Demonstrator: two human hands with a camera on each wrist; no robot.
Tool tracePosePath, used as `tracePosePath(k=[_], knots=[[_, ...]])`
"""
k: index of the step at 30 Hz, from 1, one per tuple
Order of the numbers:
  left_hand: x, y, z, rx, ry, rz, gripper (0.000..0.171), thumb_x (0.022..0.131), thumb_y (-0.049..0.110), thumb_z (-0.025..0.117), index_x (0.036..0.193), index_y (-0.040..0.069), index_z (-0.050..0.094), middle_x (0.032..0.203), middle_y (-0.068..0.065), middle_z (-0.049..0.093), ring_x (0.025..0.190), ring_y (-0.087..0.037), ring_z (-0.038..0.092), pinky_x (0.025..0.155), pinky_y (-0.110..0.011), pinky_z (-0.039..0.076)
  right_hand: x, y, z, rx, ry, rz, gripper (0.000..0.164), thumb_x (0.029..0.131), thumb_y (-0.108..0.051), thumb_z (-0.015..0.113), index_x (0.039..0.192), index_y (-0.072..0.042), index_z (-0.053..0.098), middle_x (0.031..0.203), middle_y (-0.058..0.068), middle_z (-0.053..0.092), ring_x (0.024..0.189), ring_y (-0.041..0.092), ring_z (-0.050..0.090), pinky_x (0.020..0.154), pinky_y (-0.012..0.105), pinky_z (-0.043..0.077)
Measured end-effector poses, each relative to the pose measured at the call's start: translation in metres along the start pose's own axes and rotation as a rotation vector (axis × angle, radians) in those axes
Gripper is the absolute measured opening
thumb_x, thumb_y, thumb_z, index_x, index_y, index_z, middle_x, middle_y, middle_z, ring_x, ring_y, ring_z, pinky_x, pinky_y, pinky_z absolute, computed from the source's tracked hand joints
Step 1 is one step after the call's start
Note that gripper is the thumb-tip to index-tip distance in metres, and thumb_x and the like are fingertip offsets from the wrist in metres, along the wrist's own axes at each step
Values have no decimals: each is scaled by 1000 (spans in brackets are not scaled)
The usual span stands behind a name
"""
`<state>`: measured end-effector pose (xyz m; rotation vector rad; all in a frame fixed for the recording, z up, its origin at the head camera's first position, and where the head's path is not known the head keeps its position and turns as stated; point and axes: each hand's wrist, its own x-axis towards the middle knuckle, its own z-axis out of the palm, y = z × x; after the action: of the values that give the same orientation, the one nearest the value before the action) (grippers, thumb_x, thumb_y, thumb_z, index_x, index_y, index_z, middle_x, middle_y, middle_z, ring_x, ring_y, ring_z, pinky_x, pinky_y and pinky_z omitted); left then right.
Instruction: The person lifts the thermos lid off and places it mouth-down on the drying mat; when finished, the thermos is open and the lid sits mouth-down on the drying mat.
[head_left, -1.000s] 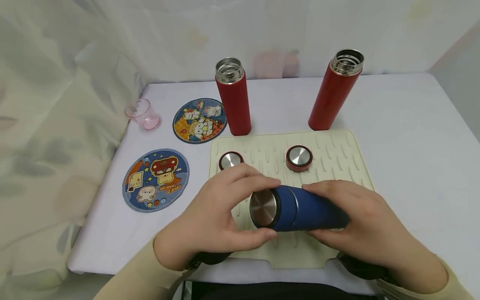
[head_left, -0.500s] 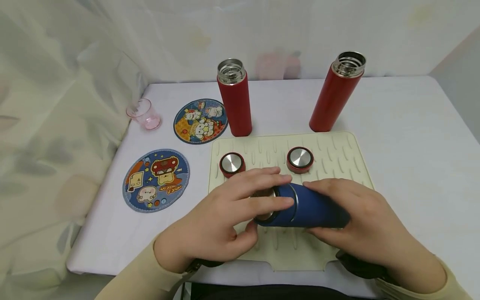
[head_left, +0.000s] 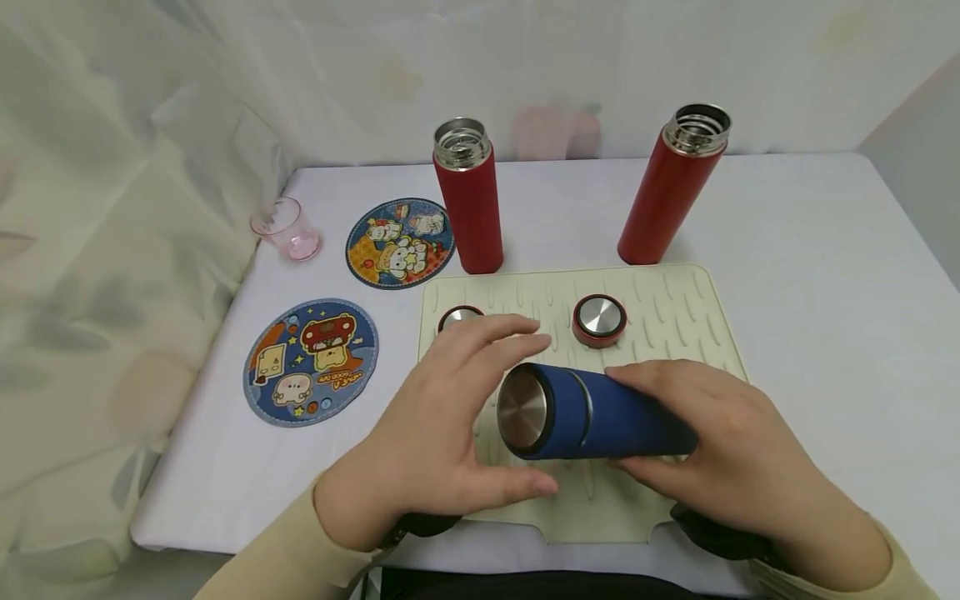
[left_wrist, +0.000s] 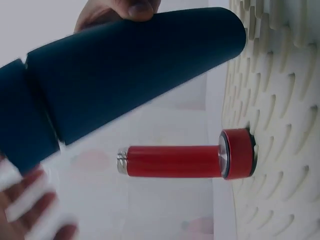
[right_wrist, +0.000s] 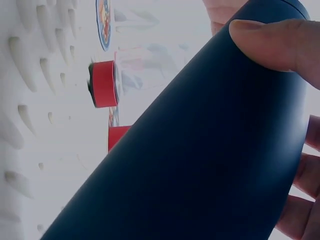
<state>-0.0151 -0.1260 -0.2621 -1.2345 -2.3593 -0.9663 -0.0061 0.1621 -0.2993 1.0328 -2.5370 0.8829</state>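
Observation:
My right hand [head_left: 720, 442] grips the body of a blue thermos flask [head_left: 630, 417], thumb on one side and fingers on the other, as the right wrist view also shows. The flask leans with its metal-topped lid [head_left: 523, 410] toward the left; I cannot tell whether its base touches the mat. Around the lid, my left hand [head_left: 435, 433] is spread, thumb and fingers standing apart from it. Its fingers [left_wrist: 30, 205] look blurred in the left wrist view. On the ribbed cream mat [head_left: 675, 308] lie two red lids, one [head_left: 598, 318] uncovered and one [head_left: 459, 316] partly behind my left hand.
Two red flasks without lids, left [head_left: 472, 208] and right [head_left: 671, 192], stand behind the mat. Two round cartoon coasters, a near one [head_left: 311, 362] and a far one [head_left: 401, 242], lie to the left. A pink clear cup [head_left: 288, 229] sits by the curtain [head_left: 112, 292].
My left fingers closed over the flask's lid half a second ago and have now spread off it, uncovering the metal top. My right hand has kept its grip.

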Motion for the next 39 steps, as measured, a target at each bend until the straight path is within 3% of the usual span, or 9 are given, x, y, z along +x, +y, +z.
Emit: tracePosePath(k=[6,10,19,26,28,30,33,35,39], knots=[[0,-2,0,-103,-111,209,53,86,6,72,138,10,59,152,-15,48,147,-34,37,117,-44,36,-1,4,-1,-16,64,-25,69,88,-67,58,131,-13,67,119,2,71,107,18,66,107,9,32],[0,-4,1,-85,-100,219,46,89,0,68,134,11,63,148,-14,53,143,-30,44,116,-40,38,-2,6,-1,-23,65,-26,67,89,-67,58,131,-15,67,119,0,71,107,17,66,107,9,33],[-4,-4,4,-50,9,-44,66,74,37,91,131,14,66,126,-5,66,112,-13,63,87,-24,55,-5,8,-3,-50,-4,34,68,90,-69,51,133,-19,66,122,-3,69,110,13,63,105,8,32],[-7,-4,4,-58,79,-177,67,73,40,91,129,14,67,121,-2,67,103,-11,64,78,-21,56,-13,16,-13,-33,70,91,76,87,-73,55,133,-13,65,123,0,69,111,9,60,103,6,32],[-7,-5,5,-47,72,-185,67,73,40,91,129,14,67,121,-1,67,104,-11,64,80,-23,57,-18,19,-19,-5,128,154,78,75,-62,82,132,-11,65,122,-4,68,110,3,58,100,5,35],[-8,-7,6,-20,52,-186,66,73,42,91,130,16,68,122,0,66,108,-11,63,84,-25,56,-24,21,-25,74,195,269,79,64,-32,98,131,-8,64,121,-5,68,108,1,59,97,6,38],[-9,-10,10,27,-1,-190,66,75,46,88,131,19,67,125,3,65,113,-9,61,91,-27,54,-32,30,-31,289,398,410,97,42,23,90,132,3,60,123,1,68,109,8,62,96,12,42],[-9,-12,15,61,-49,-199,65,77,48,86,132,21,67,127,6,64,116,-7,58,94,-28,52,-36,41,-33,418,547,407,96,45,30,83,134,10,55,128,10,66,113,16,63,98,17,44],[-9,-16,27,134,-165,-193,62,80,49,83,134,25,66,128,8,62,119,-8,56,98,-28,50,-44,70,-37,522,735,256,86,64,8,89,137,15,44,138,18,57,124,24,59,106,23,44]])
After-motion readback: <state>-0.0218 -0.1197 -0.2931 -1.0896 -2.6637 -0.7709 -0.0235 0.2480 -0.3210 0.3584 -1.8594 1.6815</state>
